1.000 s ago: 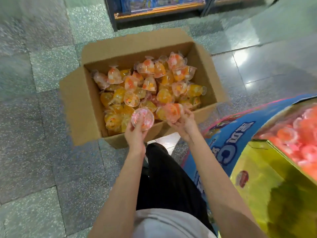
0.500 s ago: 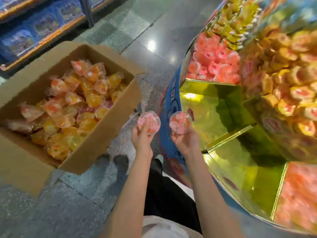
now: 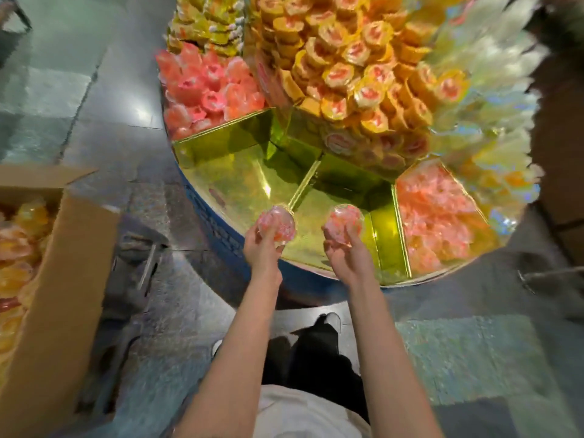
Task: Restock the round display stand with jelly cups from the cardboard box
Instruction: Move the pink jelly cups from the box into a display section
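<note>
Seen from the head camera, the round display stand [image 3: 202,213] with its blue outer wall and gold mirrored compartments is the landmark here. The left hand [image 3: 260,248] hovers over the stand's near rim, its grip closed around a pink jelly cup [image 3: 276,223], fingers wrapped about the cup's side with the clear lid facing up. The right hand [image 3: 347,251] is just beside it, further in over the stand, and its grip pinches a second pink jelly cup [image 3: 344,221] in the same way. Both cups hang above two bare gold compartments at the near side of the stand, split by a gold divider [image 3: 301,184] that runs between the hands; neither cup touches the compartment floor.

Beside the bare compartments, to the right, one compartment is filled with pink cups [image 3: 439,222], and another pink batch [image 3: 205,90] fills a compartment on the stand's far left. The raised middle tier is heaped with yellow and orange cups [image 3: 347,64].

Left of the stand, on the tiled floor [image 3: 94,96], sits the open cardboard box [image 3: 60,279], with orange and yellow jelly cups [image 3: 19,248] still inside it.
</note>
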`<state>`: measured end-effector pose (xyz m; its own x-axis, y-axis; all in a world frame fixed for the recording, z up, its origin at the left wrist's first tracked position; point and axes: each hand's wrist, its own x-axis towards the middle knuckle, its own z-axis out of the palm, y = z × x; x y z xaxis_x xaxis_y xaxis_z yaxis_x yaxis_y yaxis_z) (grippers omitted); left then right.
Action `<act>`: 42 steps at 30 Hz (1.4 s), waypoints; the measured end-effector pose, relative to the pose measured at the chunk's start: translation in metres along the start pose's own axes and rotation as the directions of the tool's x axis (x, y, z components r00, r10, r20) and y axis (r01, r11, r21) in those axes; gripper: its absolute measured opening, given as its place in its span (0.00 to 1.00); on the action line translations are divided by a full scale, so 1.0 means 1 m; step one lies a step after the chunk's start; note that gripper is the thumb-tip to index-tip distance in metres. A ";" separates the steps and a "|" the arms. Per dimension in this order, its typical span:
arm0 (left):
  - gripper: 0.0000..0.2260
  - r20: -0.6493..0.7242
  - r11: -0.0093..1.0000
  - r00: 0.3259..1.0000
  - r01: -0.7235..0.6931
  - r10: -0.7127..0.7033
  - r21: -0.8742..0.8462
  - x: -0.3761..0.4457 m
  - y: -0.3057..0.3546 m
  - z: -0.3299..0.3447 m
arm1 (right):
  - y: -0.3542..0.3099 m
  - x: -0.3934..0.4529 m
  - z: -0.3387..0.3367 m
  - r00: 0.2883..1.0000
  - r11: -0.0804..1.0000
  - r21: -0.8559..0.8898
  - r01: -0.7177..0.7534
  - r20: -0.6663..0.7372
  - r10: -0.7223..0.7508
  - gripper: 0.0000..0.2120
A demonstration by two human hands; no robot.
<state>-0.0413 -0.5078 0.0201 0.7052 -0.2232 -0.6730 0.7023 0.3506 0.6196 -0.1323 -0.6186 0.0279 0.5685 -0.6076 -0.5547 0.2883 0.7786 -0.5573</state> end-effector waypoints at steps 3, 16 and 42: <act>0.16 0.036 0.999 0.999 0.032 -0.033 0.040 -0.011 -0.032 0.036 | -0.037 0.008 -0.028 0.998 0.999 0.054 0.003 -0.063 0.000 0.11; 0.18 -0.033 0.987 0.997 0.078 -0.074 0.140 -0.029 -0.174 0.204 | -0.221 0.119 -0.145 0.958 0.998 -0.018 -0.067 -0.281 0.059 0.13; 0.13 -0.148 0.971 0.987 0.095 -0.063 0.218 -0.009 -0.241 0.272 | -0.256 0.219 -0.191 0.919 0.516 -0.803 -0.298 -0.387 -0.072 0.43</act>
<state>-0.1902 -0.8379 -0.0132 0.6375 -0.1082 -0.7629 0.7701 0.1211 0.6263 -0.2285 -0.9810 -0.0692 0.2039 -0.6750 -0.7090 -0.6392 0.4568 -0.6187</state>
